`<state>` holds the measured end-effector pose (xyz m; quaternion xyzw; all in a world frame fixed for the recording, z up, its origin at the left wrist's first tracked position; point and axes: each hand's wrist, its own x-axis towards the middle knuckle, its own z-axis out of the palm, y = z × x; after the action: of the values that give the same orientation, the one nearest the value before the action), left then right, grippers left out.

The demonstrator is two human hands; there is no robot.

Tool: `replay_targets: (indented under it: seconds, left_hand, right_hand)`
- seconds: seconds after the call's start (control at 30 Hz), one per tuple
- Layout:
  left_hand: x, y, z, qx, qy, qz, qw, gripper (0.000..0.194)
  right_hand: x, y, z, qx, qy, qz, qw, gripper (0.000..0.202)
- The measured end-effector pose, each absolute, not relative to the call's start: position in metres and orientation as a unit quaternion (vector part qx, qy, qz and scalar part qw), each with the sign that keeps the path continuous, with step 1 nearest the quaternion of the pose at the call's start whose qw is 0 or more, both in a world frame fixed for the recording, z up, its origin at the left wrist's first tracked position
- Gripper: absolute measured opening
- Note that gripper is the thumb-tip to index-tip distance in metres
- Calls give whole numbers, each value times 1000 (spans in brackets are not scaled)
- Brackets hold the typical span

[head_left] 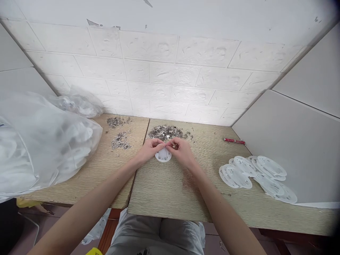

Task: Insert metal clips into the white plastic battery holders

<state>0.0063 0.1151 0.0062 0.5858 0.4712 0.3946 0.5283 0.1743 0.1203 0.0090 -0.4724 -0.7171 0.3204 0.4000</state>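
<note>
A round white plastic disc [163, 156] with small metal pieces set in it lies on the table in front of me. At its far edge, my left hand [152, 148] is closed, thumb and fingers pinched together. My right hand [181, 150] pinches at the same edge from the other side, its fingertips almost meeting the left ones. Whatever small part lies between the fingertips is too hidden to make out. Just beyond both hands spreads a pile of small metal clips [166, 132].
Two smaller heaps of metal bits, a far heap [115, 122] and a near heap [120, 141], lie to the left. A large clear bag [53, 141] of white parts fills the left side. Several white discs [239, 173] are stacked at right, near a red pen-like tool [234, 141].
</note>
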Motion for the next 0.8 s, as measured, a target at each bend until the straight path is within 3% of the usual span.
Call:
replay_targets:
  seconds: [0.43,0.67,0.8]
  left_hand:
    - [9,113,10,592,481,399,508,29]
    - [9,115,4,596,476,409,501,29]
    - [9,116,3,564,475,424,526,31]
  right_hand:
    - [171,124,-2,-423,-591,528,439,35]
    - [169,124,-3,-431,-584,518,452,35]
    - [171,122,4,-455,-648,428,436,24]
